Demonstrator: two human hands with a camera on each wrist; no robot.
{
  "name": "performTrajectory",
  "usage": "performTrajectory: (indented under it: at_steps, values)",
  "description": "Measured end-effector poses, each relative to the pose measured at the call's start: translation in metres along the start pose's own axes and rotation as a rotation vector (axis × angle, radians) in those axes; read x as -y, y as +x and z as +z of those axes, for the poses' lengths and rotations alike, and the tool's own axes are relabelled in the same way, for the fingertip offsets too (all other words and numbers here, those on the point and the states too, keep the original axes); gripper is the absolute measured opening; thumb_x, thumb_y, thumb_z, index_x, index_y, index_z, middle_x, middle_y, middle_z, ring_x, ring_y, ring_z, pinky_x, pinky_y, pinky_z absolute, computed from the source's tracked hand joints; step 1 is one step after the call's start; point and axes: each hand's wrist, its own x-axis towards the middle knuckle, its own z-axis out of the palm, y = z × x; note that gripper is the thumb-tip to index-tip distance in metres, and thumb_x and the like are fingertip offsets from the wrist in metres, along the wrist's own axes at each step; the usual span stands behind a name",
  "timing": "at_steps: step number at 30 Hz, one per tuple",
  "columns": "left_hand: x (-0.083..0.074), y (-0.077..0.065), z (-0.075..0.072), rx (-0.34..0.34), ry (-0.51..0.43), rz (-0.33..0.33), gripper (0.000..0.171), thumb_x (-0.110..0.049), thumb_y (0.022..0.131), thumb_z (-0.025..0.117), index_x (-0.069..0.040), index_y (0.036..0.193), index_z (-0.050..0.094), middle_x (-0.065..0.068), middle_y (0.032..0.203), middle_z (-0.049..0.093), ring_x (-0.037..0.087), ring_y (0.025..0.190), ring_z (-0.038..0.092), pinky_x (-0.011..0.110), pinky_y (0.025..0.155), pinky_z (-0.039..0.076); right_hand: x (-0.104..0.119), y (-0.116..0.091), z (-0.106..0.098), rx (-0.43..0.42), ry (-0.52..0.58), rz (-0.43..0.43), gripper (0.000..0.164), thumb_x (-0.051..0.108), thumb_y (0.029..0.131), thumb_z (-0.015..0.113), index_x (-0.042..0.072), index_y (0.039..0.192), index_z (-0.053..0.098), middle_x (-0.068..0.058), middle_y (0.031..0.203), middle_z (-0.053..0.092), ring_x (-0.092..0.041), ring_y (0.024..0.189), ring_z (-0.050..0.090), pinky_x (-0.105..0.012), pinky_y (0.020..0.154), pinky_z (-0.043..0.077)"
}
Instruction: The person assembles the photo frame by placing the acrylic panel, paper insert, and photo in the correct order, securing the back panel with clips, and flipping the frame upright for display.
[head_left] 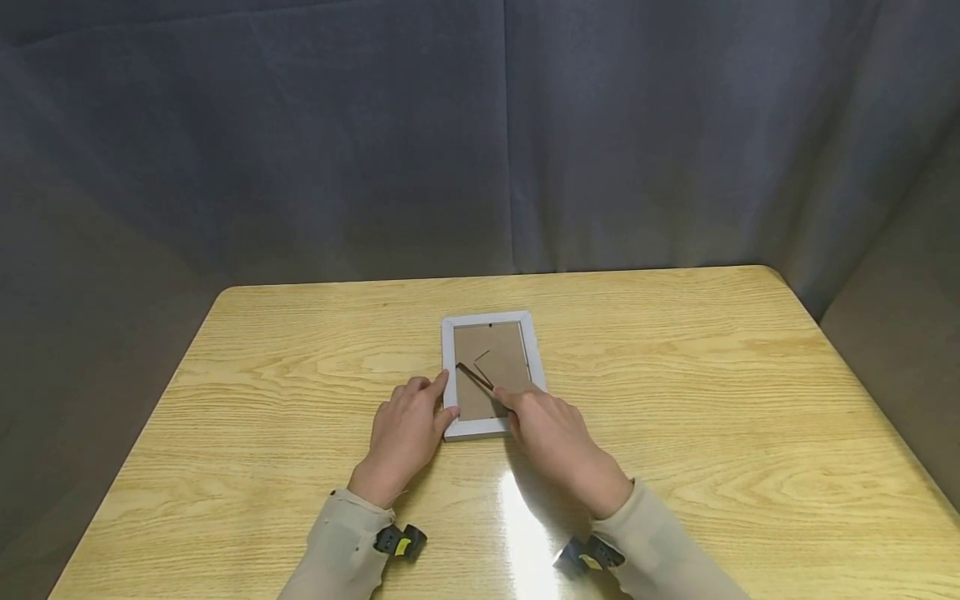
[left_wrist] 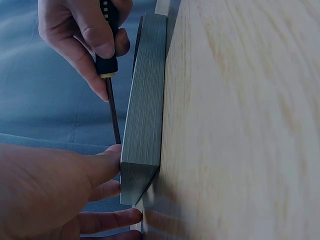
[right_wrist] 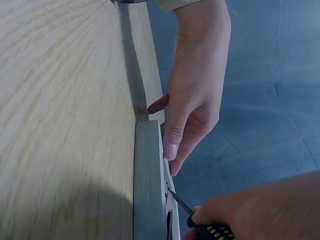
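A picture frame (head_left: 480, 427) with a pale grey border lies face down on the table, its brown backing board (head_left: 502, 342) upward. My right hand (head_left: 557, 435) grips a screwdriver (right_wrist: 212, 231) by its black handle with yellow dots. The shaft slants left across the board, and its tip meets a small dark tab at the inner edge of the left rail. My left hand (head_left: 408, 427) rests against the frame's lower left side, thumb and index finger pressing the rail. In the left wrist view, its other fingers reach down beside the frame's corner.
The frame rests on a light wood-grain table (head_left: 720, 375). Small dark tabs sit along the frame's inner edges, and thin dark lines mark the board. A dark grey curtain (head_left: 360, 150) hangs behind the table. Both sleeved wrists carry small black cameras.
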Motion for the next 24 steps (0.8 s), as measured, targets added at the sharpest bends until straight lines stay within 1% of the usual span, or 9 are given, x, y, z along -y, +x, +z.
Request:
performTrajectory:
  at_steps: [8,19,24]
  values:
    - [-0.0003,0.0001,-0.0002,0.003,0.000,-0.003,0.058,-0.040,0.089,0.059,-0.013,0.139,0.051,0.015,0.120,0.060,0.030,0.102,0.057,0.046,0.076,0.048,-0.0003,-0.0003,0.0002,0.006,-0.005,0.000,0.039,0.006,0.086,0.057,0.010,0.124,0.064,-0.008,0.088,0.067,-0.012,0.052,0.043,-0.026,0.040,0.037]
    - [-0.0003,-0.0010,-0.0001,0.003,0.001,-0.002,0.058,-0.040,0.088,0.059,-0.013,0.139,0.051,0.015,0.120,0.060,0.030,0.103,0.057,0.046,0.077,0.048,-0.0014,-0.0005,0.0016,-0.004,0.000,-0.015,0.038,0.008,0.086,0.059,0.011,0.123,0.065,-0.009,0.089,0.068,-0.012,0.058,0.049,-0.026,0.044,0.041]
    - [-0.0005,-0.0005,0.0005,-0.005,0.005,0.006,0.058,-0.040,0.088,0.060,-0.012,0.138,0.052,0.015,0.119,0.060,0.030,0.102,0.057,0.046,0.076,0.048,-0.0022,-0.0015,0.0006,-0.006,0.043,-0.021,0.037,0.008,0.087,0.057,0.011,0.123,0.064,-0.011,0.099,0.068,-0.013,0.065,0.054,-0.027,0.048,0.043]
